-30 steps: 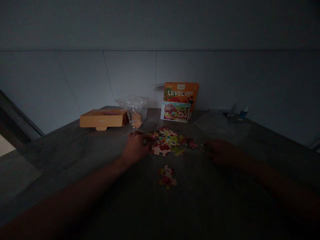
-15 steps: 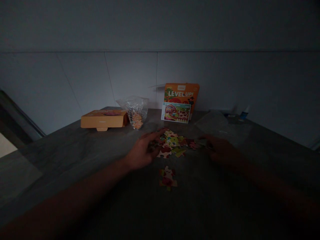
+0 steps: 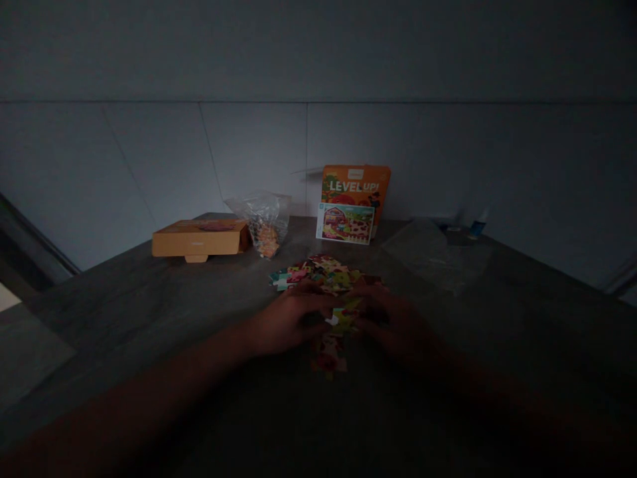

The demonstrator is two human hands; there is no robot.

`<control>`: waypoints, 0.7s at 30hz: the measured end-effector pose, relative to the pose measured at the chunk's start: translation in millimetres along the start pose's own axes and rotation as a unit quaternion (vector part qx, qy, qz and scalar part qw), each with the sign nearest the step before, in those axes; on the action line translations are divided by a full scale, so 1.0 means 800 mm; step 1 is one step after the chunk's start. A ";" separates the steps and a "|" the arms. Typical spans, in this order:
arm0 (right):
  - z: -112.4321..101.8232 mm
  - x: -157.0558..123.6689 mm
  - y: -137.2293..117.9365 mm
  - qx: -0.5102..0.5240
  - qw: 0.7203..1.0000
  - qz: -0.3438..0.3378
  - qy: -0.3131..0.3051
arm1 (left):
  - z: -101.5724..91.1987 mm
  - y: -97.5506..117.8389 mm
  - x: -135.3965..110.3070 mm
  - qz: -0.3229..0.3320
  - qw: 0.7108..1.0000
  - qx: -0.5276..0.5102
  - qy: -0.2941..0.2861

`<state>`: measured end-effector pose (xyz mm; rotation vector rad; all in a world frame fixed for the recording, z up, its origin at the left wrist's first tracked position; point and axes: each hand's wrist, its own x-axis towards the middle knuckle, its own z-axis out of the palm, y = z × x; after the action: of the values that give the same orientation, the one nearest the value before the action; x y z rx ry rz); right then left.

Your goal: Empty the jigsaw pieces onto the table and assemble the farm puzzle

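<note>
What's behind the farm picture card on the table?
An orange board printed LEVEL UP! stands behind the farm picture card. The card covers the board's lower part, so anything printed there cannot be seen.

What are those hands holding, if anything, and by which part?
It cannot be told: the left hand and right hand meet over the jigsaw puzzle pieces, and the dim light and fingers hide whether any piece is gripped.
</note>
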<state>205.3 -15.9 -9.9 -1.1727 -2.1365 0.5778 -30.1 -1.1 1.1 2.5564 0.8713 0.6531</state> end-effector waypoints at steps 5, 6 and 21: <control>-0.002 0.000 0.004 -0.036 0.998 -0.044 -0.009 | -0.003 0.002 0.001 -0.023 1.000 0.004 0.000; -0.002 0.000 0.004 -0.035 0.998 -0.044 -0.016 | -0.003 0.002 0.002 -0.028 1.000 0.004 -0.001; -0.001 0.006 0.011 -0.031 0.998 -0.051 -0.036 | -0.001 -0.007 0.000 0.006 1.000 0.008 0.027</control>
<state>209.2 -7.3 -13.7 -1.0832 -2.2754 0.5203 -32.8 3.3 -0.5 2.5712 0.8846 0.7252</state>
